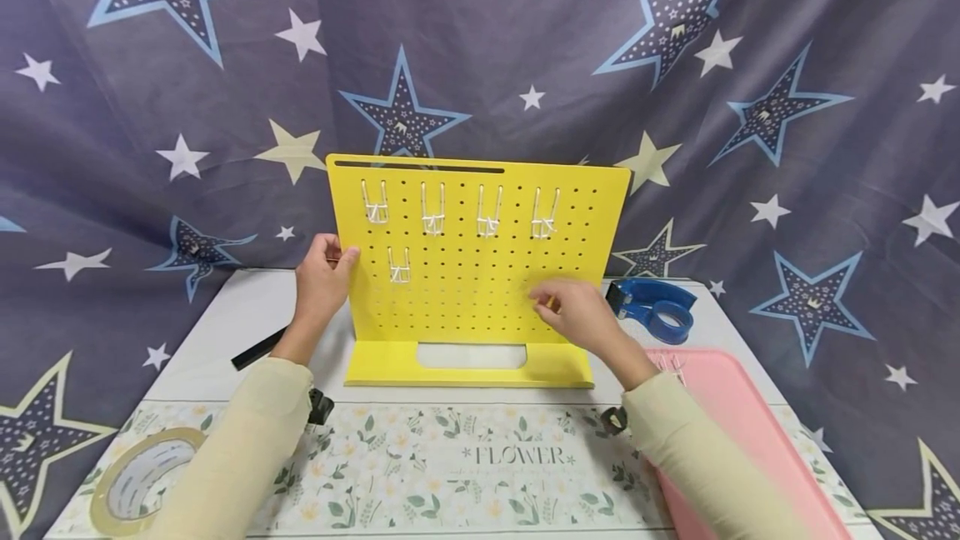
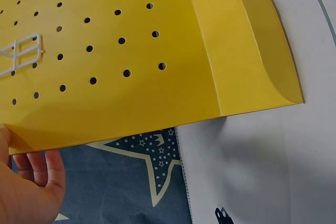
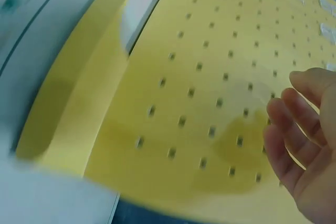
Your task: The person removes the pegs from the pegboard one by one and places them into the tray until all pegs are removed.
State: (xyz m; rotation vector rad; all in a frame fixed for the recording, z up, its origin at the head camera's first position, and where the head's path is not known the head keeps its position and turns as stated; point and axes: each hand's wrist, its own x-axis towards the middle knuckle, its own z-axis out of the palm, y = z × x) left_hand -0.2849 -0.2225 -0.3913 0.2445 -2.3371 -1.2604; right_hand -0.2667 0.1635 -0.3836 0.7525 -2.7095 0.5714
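A yellow pegboard (image 1: pixel 611 198) stands upright on its folded base. My left hand (image 1: pixel 322 282) grips its left edge, thumb on the front and fingers behind, as the left wrist view also shows. In front of the board's lower right part is my right hand (image 1: pixel 581 311), its fingers loosely bent with nothing visible between them. Several white hooks hang in a row near the top, among them a leftmost hook (image 1: pixel 377 213). Below that row, at the left, sits a single hook (image 1: pixel 400 274), nearest to the left hand.
A pink tray (image 1: pixel 738 407) at the right holds some white hooks (image 1: pixel 671 363), partly hidden by the right arm. Behind it lies a blue tape dispenser (image 1: pixel 660 307). At the left are a tape roll (image 1: pixel 112 494) and a black strip (image 1: pixel 258 348). A star-patterned curtain (image 1: pixel 480 40) hangs behind.
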